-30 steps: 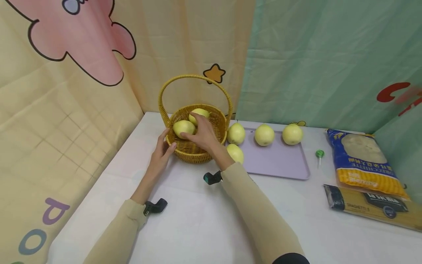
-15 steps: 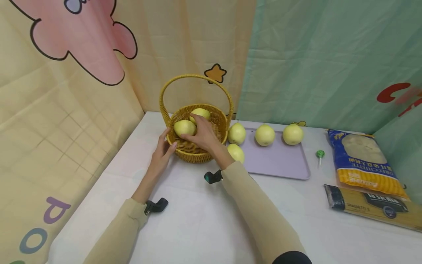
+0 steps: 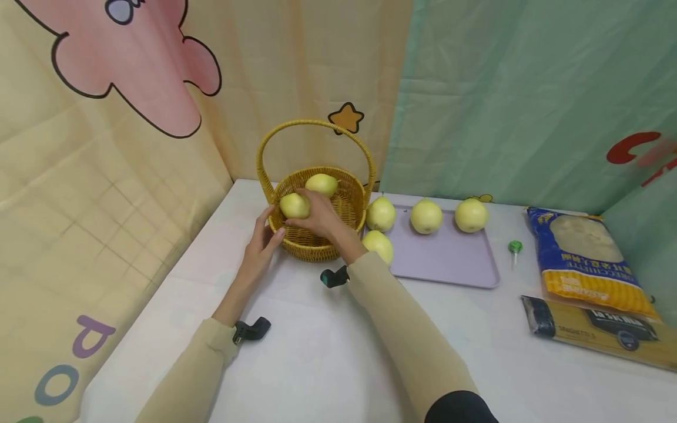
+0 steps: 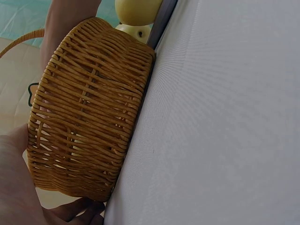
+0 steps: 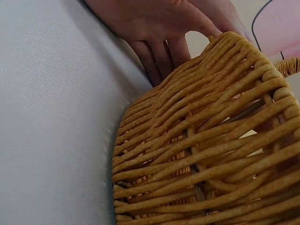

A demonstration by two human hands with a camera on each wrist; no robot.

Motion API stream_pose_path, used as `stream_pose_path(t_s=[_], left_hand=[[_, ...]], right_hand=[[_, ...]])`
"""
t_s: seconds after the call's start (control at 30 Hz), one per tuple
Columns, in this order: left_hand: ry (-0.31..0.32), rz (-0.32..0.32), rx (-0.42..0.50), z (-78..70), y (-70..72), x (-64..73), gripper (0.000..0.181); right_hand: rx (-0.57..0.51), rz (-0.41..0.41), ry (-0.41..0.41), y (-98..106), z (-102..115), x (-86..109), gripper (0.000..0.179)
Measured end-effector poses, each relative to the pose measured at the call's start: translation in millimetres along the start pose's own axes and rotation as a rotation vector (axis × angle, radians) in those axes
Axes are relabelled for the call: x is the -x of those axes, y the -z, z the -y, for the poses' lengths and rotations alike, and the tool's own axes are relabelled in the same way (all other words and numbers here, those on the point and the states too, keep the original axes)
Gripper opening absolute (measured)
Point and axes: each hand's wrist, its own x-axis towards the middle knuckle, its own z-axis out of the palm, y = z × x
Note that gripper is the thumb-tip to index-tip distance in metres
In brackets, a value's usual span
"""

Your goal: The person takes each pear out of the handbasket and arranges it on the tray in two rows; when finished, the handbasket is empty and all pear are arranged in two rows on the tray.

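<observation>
A pale yellow pear (image 3: pixel 294 206) lies at the left inside a round wicker basket (image 3: pixel 311 254) with a tall hoop handle. My right hand (image 3: pixel 319 216) reaches over the front rim and grips this pear between thumb and fingers. Behind it, a second pear (image 3: pixel 322 185) rests against the back wall. My left hand (image 3: pixel 258 244) holds the basket's left side, thumb at the rim and fingers along the outside. In the left wrist view the woven wall (image 4: pixel 89 112) hides most of the right hand. The right wrist view has left-hand fingers (image 5: pixel 161 58) against the outer wall.
Right of the basket stands a lilac tray (image 3: pixel 444 264) with several pears (image 3: pixel 426 216) along its back and left edges. Farther right lie a green lollipop (image 3: pixel 515 247), a blue and yellow pasta bag (image 3: pixel 587 258) and a spaghetti pack (image 3: pixel 597 332). Curtains border the table (image 3: pixel 296 364).
My right hand has shifted slightly left and down, its fingers moving from between the two pears onto the left one, which has turned a little. The left hand stays on the basket.
</observation>
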Motion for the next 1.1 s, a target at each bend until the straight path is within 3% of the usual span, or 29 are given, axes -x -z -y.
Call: stream_pose_path(t_s=[0.17, 0.4, 0.5, 0.7, 0.83, 1.0, 1.1], left_hand=[[0.022, 0.015, 0.010, -7.5, -0.5, 2.0, 0.066], [0.039, 0.039, -0.006, -47.4, 3.8, 9.8, 0.065], [0.035, 0.037, 0.000, -43.4, 3.9, 7.9, 0.065], [0.014, 0.017, 0.012, -10.7, -0.4, -1.4, 0.066], [0.009, 0.010, -0.001, -2.0, -1.1, -2.7, 0.066], [0.018, 0.012, 0.012, -3.4, -0.4, 0.1, 0.065], [0.026, 0.021, 0.014, -22.8, 2.7, 5.5, 0.066]], right_hand=[[0.015, 0.014, -0.017, -2, -2, -5.3, 0.084], [-0.005, -0.023, -0.020, 0, -3, -7.6, 0.077], [-0.020, -0.021, -0.015, 0, -3, -7.9, 0.073], [-0.032, 0.019, -0.020, -1, -4, -6.1, 0.069], [-0.021, 0.039, -0.021, -2, -3, -5.5, 0.071], [0.005, 0.060, -0.012, -3, 1, -4.6, 0.073], [-0.002, 0.049, -0.002, -3, 5, -3.0, 0.076]])
